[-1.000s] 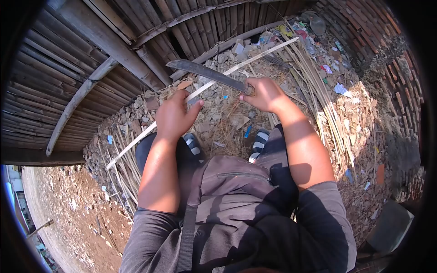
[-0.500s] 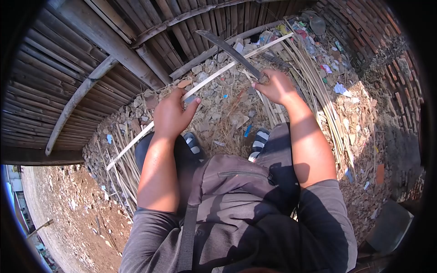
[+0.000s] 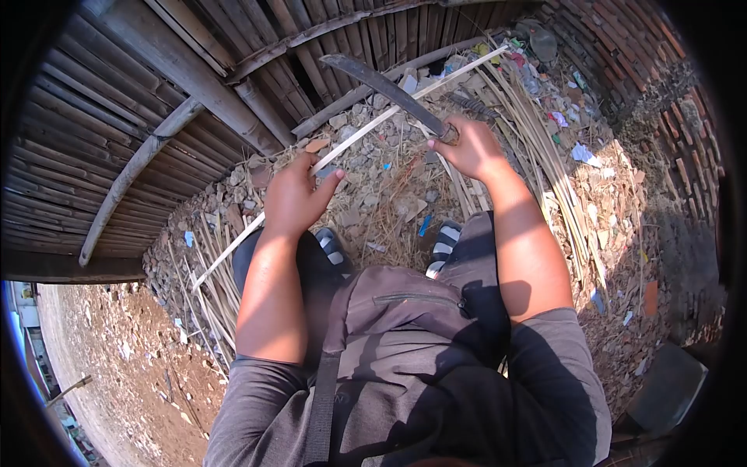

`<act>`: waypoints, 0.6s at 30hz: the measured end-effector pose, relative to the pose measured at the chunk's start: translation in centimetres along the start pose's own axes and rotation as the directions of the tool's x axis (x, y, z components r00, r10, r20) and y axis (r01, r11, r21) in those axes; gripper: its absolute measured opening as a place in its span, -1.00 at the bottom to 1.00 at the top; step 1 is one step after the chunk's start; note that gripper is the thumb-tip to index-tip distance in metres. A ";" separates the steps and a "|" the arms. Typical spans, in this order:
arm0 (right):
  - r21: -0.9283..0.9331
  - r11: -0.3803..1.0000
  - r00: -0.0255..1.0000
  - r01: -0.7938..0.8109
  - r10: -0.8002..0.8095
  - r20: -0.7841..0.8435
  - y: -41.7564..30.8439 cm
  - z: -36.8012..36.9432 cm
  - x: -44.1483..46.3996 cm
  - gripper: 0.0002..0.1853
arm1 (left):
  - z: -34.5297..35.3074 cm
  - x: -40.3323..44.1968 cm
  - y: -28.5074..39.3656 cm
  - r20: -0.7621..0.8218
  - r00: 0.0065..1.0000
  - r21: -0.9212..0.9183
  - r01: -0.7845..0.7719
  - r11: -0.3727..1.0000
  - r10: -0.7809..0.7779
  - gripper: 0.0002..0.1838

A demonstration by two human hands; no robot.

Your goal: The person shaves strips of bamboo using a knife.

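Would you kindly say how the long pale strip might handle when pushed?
The long pale strip is probably light, being so thin and gripped by only the left hand. It seems fairly stiff, extending past that hand without sharp bends, though its slenderness suggests it may flex.

Knife [image 3: 381, 82] across strip [image 3: 358, 136] before the sandals [image 3: 444, 243], sticks [image 3: 564, 196] on rubble [image 3: 620, 194] at both sides, slatted wall [image 3: 62, 183] left, brick wall [image 3: 622, 48] right
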State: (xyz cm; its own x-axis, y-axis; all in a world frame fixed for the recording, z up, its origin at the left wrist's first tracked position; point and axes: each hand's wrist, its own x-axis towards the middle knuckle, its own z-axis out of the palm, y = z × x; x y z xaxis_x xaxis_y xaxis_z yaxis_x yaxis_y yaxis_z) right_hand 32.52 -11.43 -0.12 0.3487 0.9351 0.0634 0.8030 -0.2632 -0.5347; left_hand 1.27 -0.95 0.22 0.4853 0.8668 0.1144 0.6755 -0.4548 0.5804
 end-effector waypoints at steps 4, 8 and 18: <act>0.014 1.000 0.991 -0.017 0.018 -0.129 2.7 0.3 0.8 -0.42 | 0.0 -0.1 -0.1 0.002 1.000 -0.006 0.016 1.000 -0.016 -0.41; -0.004 1.000 0.995 -0.008 0.008 -0.095 1.1 0.0 0.2 -0.42 | 0.2 -0.2 0.2 -0.023 1.000 0.000 0.012 1.000 -0.012 -0.49; -0.072 0.977 0.975 0.199 -0.190 0.112 -1.3 2.3 -0.4 -0.54 | 0.5 0.1 -0.3 0.019 0.999 -0.017 0.038 0.999 -0.037 -0.43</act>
State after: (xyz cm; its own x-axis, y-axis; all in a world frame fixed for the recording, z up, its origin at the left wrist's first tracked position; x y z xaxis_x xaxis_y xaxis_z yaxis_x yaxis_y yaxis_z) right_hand 30.22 -10.87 -1.39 0.1335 0.9886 0.0695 0.8888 -0.0884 -0.4497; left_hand 1.38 -0.84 -0.31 0.4702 0.8791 0.0775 0.6838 -0.4184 0.5978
